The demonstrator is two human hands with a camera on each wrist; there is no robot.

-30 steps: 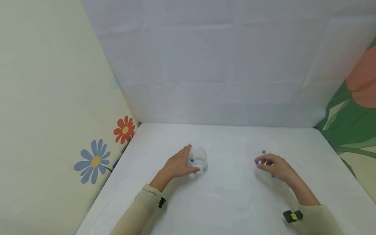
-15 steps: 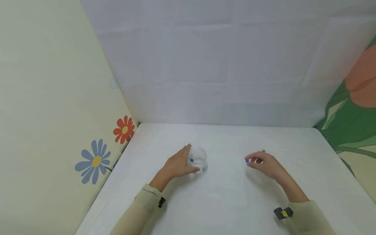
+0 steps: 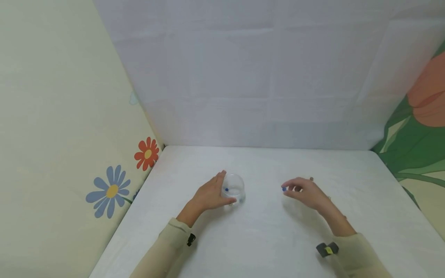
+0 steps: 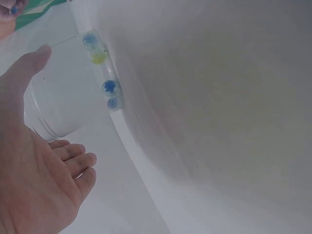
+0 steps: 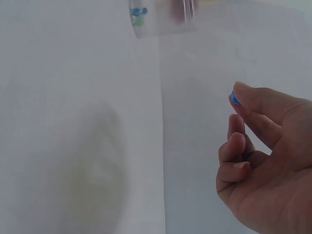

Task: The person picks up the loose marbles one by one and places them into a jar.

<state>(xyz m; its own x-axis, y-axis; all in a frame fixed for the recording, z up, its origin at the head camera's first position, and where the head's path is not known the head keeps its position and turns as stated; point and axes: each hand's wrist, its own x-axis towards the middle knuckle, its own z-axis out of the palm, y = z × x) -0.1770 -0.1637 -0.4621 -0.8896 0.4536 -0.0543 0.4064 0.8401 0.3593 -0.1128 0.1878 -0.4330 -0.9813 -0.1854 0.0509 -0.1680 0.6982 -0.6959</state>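
My left hand (image 3: 208, 195) cups the clear glass cup (image 3: 234, 188), fingers curled against its near-left wall; the cup stands upright on the white worktop (image 3: 264, 239) and holds several beads (image 4: 110, 87) (blue and yellow-green, seen through the base). Right of the cup, well apart, my right hand (image 3: 306, 192) hovers, thumb and forefinger pinching a blue bead (image 3: 284, 189). A small dark bead (image 3: 311, 179) lies just beyond that hand.

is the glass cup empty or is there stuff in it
Not empty. The glass cup by the left hand holds a few small marbles, blue and yellowish, seen through its clear wall in the left wrist view.
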